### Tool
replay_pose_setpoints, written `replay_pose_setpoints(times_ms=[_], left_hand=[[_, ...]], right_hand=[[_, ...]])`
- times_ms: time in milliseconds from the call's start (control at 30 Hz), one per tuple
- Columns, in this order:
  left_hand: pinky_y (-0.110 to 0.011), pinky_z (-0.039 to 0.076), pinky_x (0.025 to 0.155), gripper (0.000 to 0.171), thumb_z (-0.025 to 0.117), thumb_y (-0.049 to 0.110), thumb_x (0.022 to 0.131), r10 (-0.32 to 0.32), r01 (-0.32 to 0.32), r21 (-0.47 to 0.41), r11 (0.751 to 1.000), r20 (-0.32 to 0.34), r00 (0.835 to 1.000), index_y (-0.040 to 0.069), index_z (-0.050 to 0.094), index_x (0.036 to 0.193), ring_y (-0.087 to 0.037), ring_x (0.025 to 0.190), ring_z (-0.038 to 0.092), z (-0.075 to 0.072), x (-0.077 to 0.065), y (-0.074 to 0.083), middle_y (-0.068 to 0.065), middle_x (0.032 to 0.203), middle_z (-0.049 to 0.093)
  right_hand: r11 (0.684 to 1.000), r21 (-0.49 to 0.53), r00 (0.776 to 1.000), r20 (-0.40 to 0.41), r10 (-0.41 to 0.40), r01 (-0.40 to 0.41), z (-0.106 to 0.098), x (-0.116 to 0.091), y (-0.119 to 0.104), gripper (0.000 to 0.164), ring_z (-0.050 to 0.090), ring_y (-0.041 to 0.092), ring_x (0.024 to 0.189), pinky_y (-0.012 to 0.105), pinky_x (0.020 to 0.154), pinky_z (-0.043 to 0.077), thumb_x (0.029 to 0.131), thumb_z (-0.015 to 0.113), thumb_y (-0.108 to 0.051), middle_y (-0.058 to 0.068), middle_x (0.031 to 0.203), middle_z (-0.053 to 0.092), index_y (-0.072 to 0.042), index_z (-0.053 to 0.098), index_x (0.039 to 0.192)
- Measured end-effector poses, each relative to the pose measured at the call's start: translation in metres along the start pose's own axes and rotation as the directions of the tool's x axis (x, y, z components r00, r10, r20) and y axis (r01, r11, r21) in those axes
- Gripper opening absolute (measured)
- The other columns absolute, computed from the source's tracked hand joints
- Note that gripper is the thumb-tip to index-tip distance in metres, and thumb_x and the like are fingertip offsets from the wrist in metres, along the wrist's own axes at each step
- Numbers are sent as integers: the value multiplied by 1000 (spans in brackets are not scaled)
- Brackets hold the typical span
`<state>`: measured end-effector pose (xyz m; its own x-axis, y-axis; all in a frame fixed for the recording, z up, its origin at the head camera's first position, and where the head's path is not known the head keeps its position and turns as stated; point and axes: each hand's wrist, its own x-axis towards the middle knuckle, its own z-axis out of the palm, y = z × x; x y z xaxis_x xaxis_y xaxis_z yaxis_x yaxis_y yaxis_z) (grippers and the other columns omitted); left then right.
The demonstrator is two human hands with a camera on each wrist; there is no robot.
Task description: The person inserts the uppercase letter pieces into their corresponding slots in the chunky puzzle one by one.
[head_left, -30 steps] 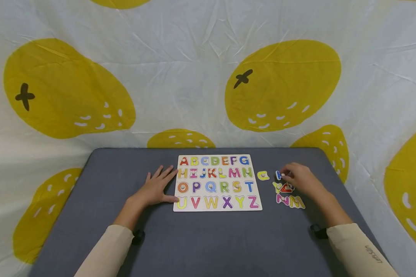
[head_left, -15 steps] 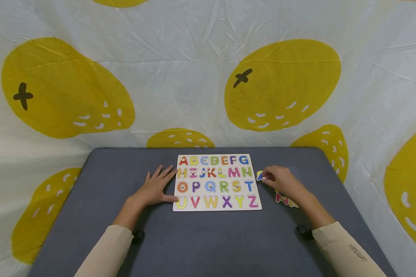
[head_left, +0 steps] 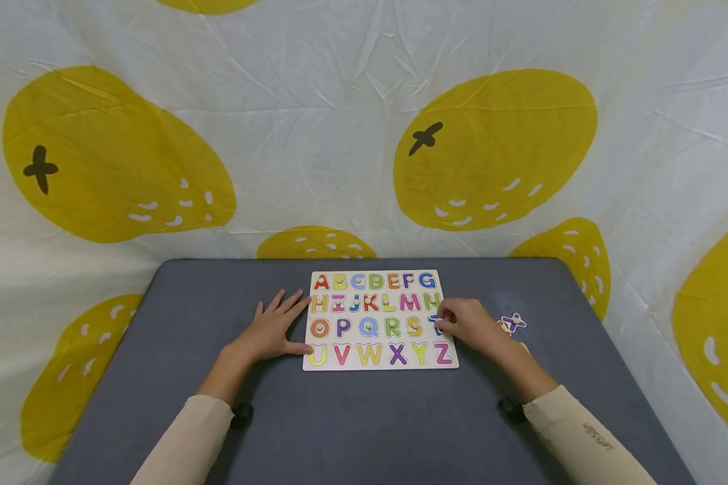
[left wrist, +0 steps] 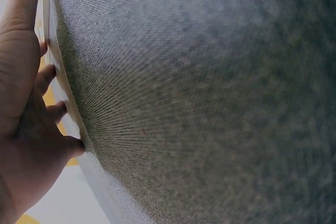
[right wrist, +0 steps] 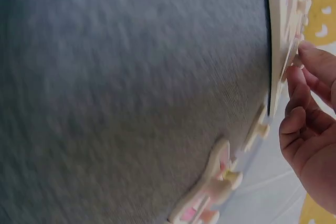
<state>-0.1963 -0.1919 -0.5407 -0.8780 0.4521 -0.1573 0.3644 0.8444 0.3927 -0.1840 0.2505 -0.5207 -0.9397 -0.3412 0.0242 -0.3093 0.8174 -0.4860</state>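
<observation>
The alphabet puzzle board (head_left: 370, 341) lies flat on the grey table, with rows of colourful letters, some with small knobs. My left hand (head_left: 268, 331) has its fingers spread and rests at the board's left edge, thumb beside the U. Over on the right edge, my right hand (head_left: 472, 327) pinches a blue letter T piece (head_left: 438, 325) at the T place in the third row. In the right wrist view, thumb and fingertips hold the thin piece right at the board's surface; the hand hides part of the letter.
Several loose letter pieces (head_left: 512, 323) lie right of the board, partly behind my right forearm; the right wrist view shows a knobbed piece (right wrist: 223, 182) among them. Behind the table (head_left: 364, 424) hangs a white cloth (head_left: 315, 135) printed with yellow fruit.
My right hand has moved left from the loose pieces to the board, carrying the blue T piece past the yellow G-like piece. My left hand has stayed at the board's edge.
</observation>
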Motion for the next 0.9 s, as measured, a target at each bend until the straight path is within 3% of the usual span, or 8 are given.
replay_pose_setpoints(times_ms=[900], left_hand=[[-79,7,117,110,74,72,81,-4,3,34,999,38,999,25,23,167,-45,160,6,-3,0,-1,-8,174,18]], right_hand=[[999,8,999,9,53,-54,8,-2,-5,16,50,12,69,28,65,41,89,82,-19,-2,74,56,-9,71,93]])
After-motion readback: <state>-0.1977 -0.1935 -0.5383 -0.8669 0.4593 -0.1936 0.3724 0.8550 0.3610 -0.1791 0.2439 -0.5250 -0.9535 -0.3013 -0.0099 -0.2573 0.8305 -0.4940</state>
